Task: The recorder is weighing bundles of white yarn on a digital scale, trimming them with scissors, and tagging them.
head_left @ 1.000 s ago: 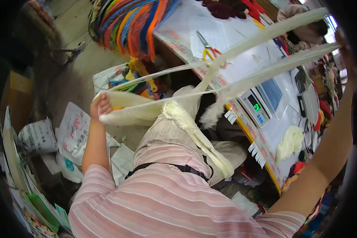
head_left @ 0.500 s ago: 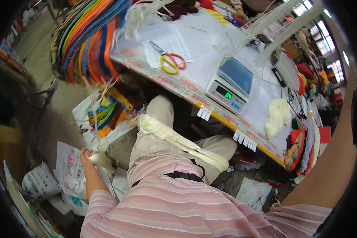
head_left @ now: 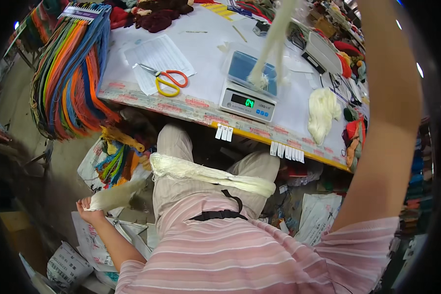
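Note:
At the lower left, my left hand (head_left: 86, 209) is closed round one end of a pale cream yarn bundle (head_left: 113, 196), whose far part is smeared by motion. My right arm (head_left: 387, 122) reaches up along the right side, and its hand lies beyond the top edge. A pale strand of yarn (head_left: 275, 41) hangs down from the top edge, its frayed tip over the blue plate of a digital scale (head_left: 247, 102). What holds its upper part is out of sight. Across my lap lies a cream skein (head_left: 210, 175).
On the white table (head_left: 206, 54) lie scissors (head_left: 167, 83) with red and yellow handles, a paper sheet (head_left: 144, 46) and another cream skein (head_left: 323, 115). Multicoloured yarn hanks (head_left: 71, 73) hang over its left end. White sacks (head_left: 68, 264) lie on the floor at left.
The view has turned, with table and scale now further left and higher. My left hand has swung the yarn bundle outward and up. The hanging strand's tip has come over the scale.

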`<state>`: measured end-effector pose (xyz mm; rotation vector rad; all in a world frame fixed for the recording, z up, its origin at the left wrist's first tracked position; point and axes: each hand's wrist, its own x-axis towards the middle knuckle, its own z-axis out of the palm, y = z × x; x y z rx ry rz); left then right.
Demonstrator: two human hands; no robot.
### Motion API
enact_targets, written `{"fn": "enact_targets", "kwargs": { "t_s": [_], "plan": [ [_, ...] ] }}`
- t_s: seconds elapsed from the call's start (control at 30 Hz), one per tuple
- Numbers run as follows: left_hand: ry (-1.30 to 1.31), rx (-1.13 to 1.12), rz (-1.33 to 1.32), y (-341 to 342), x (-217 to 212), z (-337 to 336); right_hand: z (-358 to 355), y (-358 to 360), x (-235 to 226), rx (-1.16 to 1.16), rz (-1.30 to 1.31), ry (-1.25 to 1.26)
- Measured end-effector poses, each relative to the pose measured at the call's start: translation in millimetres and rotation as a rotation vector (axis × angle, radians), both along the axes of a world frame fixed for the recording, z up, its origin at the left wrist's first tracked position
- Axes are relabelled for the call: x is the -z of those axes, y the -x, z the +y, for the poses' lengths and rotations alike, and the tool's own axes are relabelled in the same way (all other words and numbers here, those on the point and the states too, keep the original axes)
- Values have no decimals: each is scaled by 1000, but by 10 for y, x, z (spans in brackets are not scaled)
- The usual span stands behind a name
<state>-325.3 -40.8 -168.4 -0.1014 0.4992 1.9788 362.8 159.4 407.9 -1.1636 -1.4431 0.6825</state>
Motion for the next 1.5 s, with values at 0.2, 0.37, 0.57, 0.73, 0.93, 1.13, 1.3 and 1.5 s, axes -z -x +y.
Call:
{"fn": "enact_targets", "kwargs": {
  "t_s": [0.2,0.37,0.57,0.73,0.93,1.13,1.3,1.5],
  "plan": [
    [-303,106,-11,-254,-925,94,-506,-310,2138,230,-646,428],
    [-447,240,-125,-505,-1551,335,-1413,-1223,3735,566,-67,874],
    [-476,337,-97,-548,-1936,450,-1941,-916,4064,464,623,782],
    [-548,457,-124,-608,-2276,522,-2049,-901,4279,432,907,658],
    [-441,513,-110,-758,-2193,559,-1874,-826,4364,439,1013,636],
    [-414,568,-161,-824,-2114,514,-1807,-815,4353,471,1025,620],
    [-381,558,-202,-854,-2039,525,-1782,-834,4340,482,1028,628],
    [-361,606,-111,-1081,-1990,614,-1621,-979,4253,766,829,334]
  ]
}}
